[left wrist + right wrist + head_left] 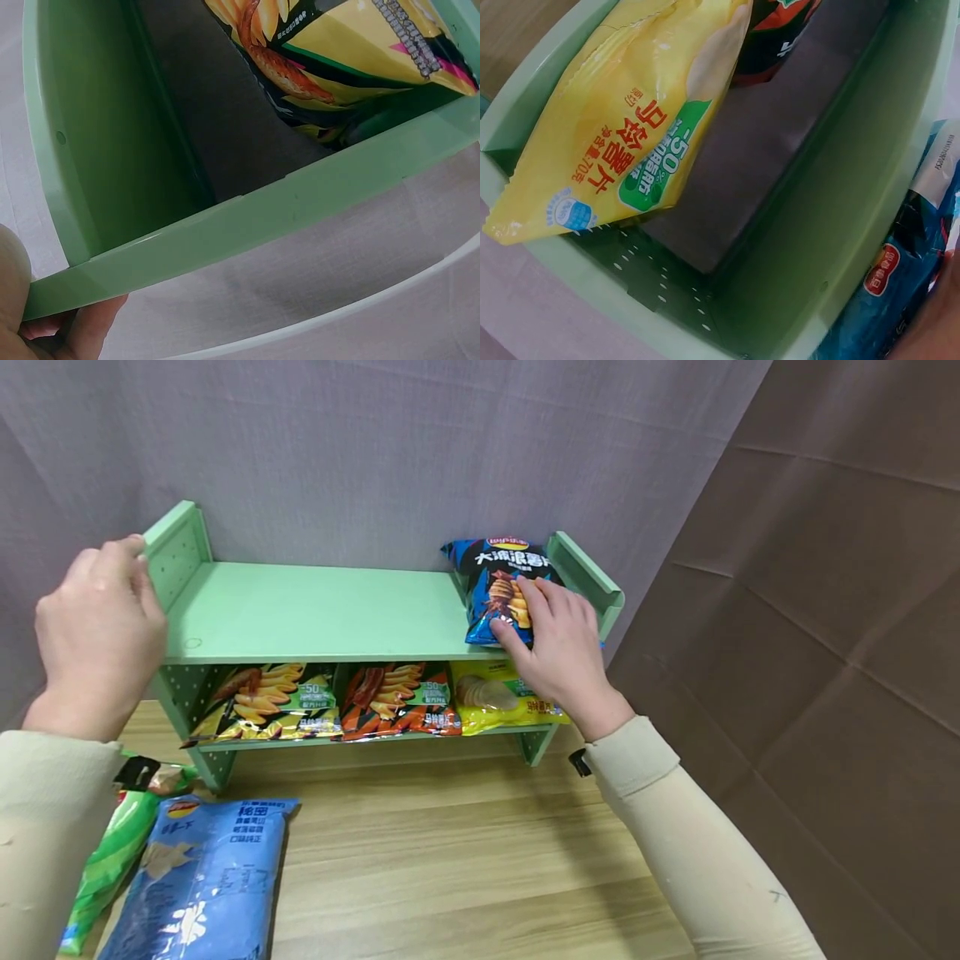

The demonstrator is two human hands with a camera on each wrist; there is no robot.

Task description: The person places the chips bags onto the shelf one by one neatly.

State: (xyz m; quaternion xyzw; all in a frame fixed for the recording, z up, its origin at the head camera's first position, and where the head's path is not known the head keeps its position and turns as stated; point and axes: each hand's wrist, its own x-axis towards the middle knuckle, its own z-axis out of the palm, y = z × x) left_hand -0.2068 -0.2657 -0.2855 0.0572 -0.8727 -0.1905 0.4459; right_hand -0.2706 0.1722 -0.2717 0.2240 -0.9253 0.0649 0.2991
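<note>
On the upper board of a light green two-tier shelf point(322, 610), a black and blue bag of chips point(487, 577) sits at the right end. My right hand point(562, 643) lies over its front lower right, thumb and fingers spread across the bag. In the right wrist view, part of that blue bag point(862, 322) shows beside the hand point(934, 322). At the shelf's left end, my left hand point(101, 627) grips the green frame. The left wrist view shows its fingers point(94, 326) curled behind the green edge point(187, 244).
The lower tier holds a yellow and black chip bag point(277, 702), an orange and black one point(397, 702) and a yellow one point(487, 697). A blue bag point(217, 877) and a green bag point(120, 843) lie on the wooden table point(450, 860). A grey curtain point(337, 460) hangs behind.
</note>
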